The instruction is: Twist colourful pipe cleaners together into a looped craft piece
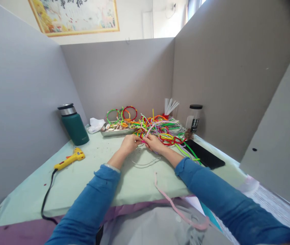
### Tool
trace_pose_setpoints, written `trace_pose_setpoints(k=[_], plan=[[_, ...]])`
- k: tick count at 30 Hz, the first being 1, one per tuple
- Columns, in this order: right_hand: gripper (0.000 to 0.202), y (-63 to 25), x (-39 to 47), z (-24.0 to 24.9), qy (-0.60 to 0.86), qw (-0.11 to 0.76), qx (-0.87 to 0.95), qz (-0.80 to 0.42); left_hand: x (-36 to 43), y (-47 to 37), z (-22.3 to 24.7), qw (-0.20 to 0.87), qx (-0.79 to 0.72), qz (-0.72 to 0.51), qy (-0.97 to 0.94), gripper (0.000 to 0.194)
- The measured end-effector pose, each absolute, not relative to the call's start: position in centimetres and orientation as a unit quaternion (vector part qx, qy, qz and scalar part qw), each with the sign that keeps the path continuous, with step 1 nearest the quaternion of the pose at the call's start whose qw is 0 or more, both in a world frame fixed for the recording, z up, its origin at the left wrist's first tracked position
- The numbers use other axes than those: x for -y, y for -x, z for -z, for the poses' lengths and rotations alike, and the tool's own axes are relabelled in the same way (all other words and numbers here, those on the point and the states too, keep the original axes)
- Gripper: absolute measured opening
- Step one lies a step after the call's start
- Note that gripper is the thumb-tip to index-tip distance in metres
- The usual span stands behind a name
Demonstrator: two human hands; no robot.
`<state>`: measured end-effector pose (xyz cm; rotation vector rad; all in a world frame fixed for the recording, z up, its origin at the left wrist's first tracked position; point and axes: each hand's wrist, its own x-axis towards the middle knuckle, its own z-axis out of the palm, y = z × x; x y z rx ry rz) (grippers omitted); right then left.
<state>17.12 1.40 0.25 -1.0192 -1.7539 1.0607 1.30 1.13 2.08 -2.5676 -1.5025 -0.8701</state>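
Note:
My left hand [129,144] and my right hand [155,143] meet over the middle of the table, fingers pinched close together. Between the fingertips shows a bit of a bright pink pipe cleaner [143,141]; most of it is hidden by the fingers. Just below the hands, a thin pale wire [146,165] curves above or on the cloth; I cannot tell whether it joins what I hold. Right behind the hands spreads a tangled pile of coloured pipe cleaners [169,127]. A light pink fuzzy strip [169,197] runs over the table's front edge towards my lap.
A yellow glue gun [69,159] with a black cord lies at left, near a green bottle [75,129]. Behind are a metal tray [118,132] of shells and several coloured rings [130,113]. A black phone-like slab [206,154] and a clear jar [194,119] are at right. Grey partitions enclose the table.

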Motion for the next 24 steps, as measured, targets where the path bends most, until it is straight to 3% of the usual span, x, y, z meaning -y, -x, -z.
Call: trace_pose_setpoints(k=[24], plan=[[0.016, -17.2, -1.1, -0.4, 0.4, 0.404, 0.698, -0.435, 0.0, -1.6, -2.5, 0.092, 0.505, 0.219, 0.83, 0.028]])
